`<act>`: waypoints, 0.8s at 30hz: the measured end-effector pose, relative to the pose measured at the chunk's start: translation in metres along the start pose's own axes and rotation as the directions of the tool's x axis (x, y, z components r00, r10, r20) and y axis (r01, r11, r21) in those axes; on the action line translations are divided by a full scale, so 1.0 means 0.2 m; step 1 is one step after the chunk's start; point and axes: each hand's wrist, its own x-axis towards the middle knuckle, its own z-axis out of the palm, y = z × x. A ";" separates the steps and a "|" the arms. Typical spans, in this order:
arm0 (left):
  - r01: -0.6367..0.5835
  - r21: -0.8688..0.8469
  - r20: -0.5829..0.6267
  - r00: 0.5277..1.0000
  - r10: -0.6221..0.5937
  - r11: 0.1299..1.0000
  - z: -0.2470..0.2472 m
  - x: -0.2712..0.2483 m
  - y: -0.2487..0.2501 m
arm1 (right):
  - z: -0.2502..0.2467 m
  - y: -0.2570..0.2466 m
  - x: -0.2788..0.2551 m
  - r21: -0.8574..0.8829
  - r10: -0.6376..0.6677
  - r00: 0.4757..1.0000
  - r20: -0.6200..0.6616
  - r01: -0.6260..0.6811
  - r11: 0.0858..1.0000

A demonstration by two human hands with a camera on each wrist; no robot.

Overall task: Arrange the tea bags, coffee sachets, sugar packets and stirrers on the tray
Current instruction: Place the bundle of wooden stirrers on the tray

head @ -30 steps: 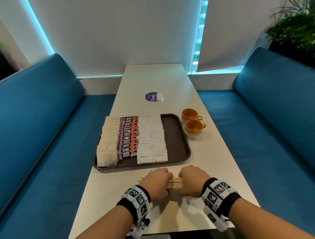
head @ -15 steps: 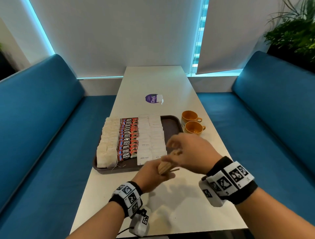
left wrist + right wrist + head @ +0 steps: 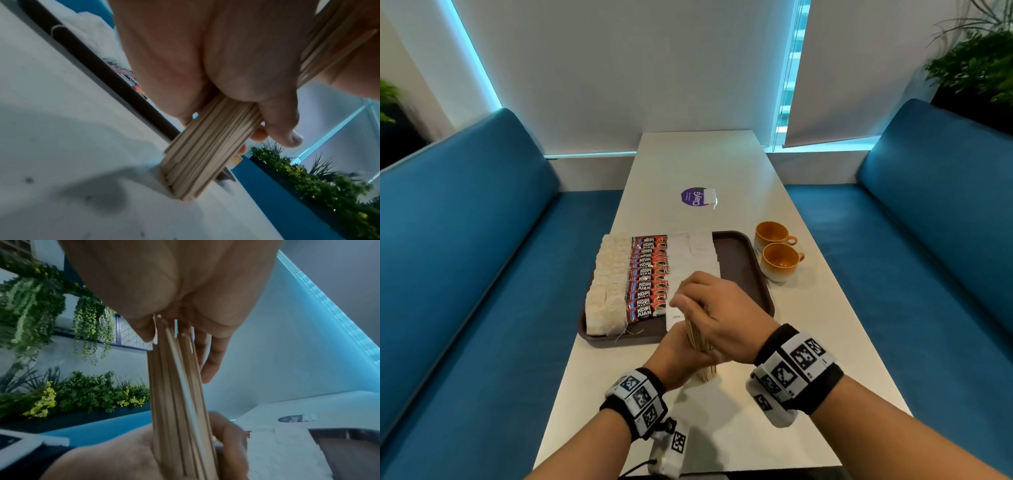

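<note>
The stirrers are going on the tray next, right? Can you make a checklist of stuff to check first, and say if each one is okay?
1. Stirrers held as one bundle by left hand and right hand: ok.
2. Bottom ends squared on the table: ok, they touch it.
3. Top ends even: not ok, some poke up higher.
4. Bare strip of tray beside the sugar packets: ok.
5. Cups off the tray: ok.
6. Stirrer count: cannot tell.
</note>
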 end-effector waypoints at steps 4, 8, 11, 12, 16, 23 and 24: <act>-0.022 0.133 0.009 1.000 0.021 0.991 -0.02 0.02 -0.03 | 0.03 0.04 -0.01 0.018 0.075 0.997 -0.008 -0.075 0.997; -0.072 0.314 0.044 0.997 0.061 0.947 0.01 0.03 -0.01 | 0.04 0.06 -0.02 0.104 0.082 0.995 -0.055 -0.076 0.992; -0.140 0.361 0.051 0.990 0.130 0.922 0.03 0.04 0.01 | 0.06 0.08 -0.01 0.124 0.111 0.989 -0.095 -0.099 0.987; -0.161 0.394 0.047 0.987 0.155 0.905 0.04 0.04 0.01 | 0.07 0.08 -0.01 0.121 0.118 0.987 -0.108 -0.105 0.987; -0.207 0.454 0.036 0.976 0.214 0.866 0.03 0.04 0.00 | 0.09 0.07 0.02 0.116 0.108 0.984 -0.143 -0.092 0.989; -0.032 0.581 0.191 0.977 -0.098 0.813 0.00 0.03 -0.06 | 0.16 0.12 0.03 0.194 0.118 0.972 -0.205 -0.077 0.978; -0.024 0.587 0.181 0.978 -0.102 0.810 0.00 0.03 -0.07 | 0.16 0.12 0.03 0.204 0.111 0.967 -0.228 -0.064 0.977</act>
